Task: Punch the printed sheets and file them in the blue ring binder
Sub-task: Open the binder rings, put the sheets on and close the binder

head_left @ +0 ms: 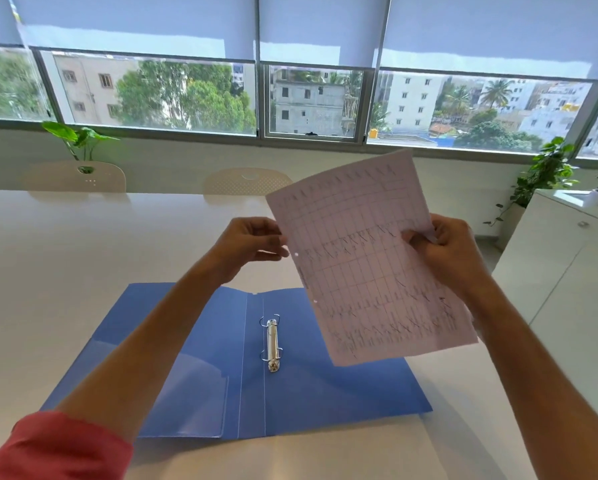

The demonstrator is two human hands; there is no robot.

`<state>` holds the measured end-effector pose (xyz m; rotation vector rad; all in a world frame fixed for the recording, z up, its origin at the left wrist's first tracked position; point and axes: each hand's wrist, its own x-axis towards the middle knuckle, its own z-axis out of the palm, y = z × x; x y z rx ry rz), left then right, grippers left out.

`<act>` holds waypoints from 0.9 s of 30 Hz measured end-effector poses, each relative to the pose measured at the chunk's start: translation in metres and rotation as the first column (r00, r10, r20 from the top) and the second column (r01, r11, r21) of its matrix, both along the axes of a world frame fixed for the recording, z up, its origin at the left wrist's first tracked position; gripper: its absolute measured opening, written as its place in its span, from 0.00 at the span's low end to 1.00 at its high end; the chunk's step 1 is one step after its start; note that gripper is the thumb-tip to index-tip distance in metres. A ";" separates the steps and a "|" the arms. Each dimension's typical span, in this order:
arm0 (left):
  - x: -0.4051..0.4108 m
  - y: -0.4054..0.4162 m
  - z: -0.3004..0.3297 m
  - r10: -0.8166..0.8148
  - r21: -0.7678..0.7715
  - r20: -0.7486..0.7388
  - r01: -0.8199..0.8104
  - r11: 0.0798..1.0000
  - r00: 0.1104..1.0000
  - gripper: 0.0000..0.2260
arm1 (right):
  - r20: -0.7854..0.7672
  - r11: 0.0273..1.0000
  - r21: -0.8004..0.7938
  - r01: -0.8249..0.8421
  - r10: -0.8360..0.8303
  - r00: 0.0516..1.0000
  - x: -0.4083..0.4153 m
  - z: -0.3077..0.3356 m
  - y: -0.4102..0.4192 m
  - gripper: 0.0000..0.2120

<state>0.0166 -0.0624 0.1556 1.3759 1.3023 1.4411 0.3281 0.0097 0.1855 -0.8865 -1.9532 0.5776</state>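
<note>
Before you is a wide white table (83,258) with a smooth, slightly glossy top; its near edge is cut off by the frame. On it, open and flat, lies the blue ring binder (325,393). Its covers are thin plastic with two straight fold lines along the spine, and the left cover has a clear pocket that catches the light. Your left forearm crosses over the left cover and hides a part of it. In the middle of the binder stands the metal ring mechanism (272,342), a narrow shiny bar with two rings; from here you cannot tell if the rings are closed or apart.

Above the right cover, in the air, you hold the printed sheets (367,268), tilted, with the top corner leaning to the right. The paper is pale with a printed grid and dark marks, too blurred to read. Two small round holes are visible along its left edge. How many sheets there are is hard to make out.

Your right hand (446,251) grips the right edge of the sheets, with the fingers curled around the paper. Your left hand (249,240) pinches the left edge near the upper hole. A red sleeve (58,448) shows at the lower left corner.
</note>
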 end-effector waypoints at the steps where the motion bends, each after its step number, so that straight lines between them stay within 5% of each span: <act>1: 0.000 -0.002 -0.005 -0.019 -0.015 0.036 0.020 1.000 0.999 0.06 | -0.025 0.999 -0.032 -0.011 0.010 1.000 -0.002 -0.001 0.000 0.07; 11: 0.009 -0.015 -0.048 -0.018 -0.122 0.081 0.028 0.992 0.997 0.06 | -0.082 0.984 -0.172 -0.049 0.035 0.996 -0.027 -0.021 0.003 0.07; 20: 0.014 -0.019 -0.092 0.152 -0.234 0.000 -0.148 0.961 0.988 0.05 | 0.029 0.984 -0.180 0.013 -0.008 1.000 -0.044 -0.049 0.004 0.08; 27: 0.009 -0.029 -0.123 0.116 -0.354 -0.037 -0.121 0.927 0.993 0.07 | 0.080 0.974 -0.225 0.035 -0.017 0.997 -0.051 -0.064 0.001 0.09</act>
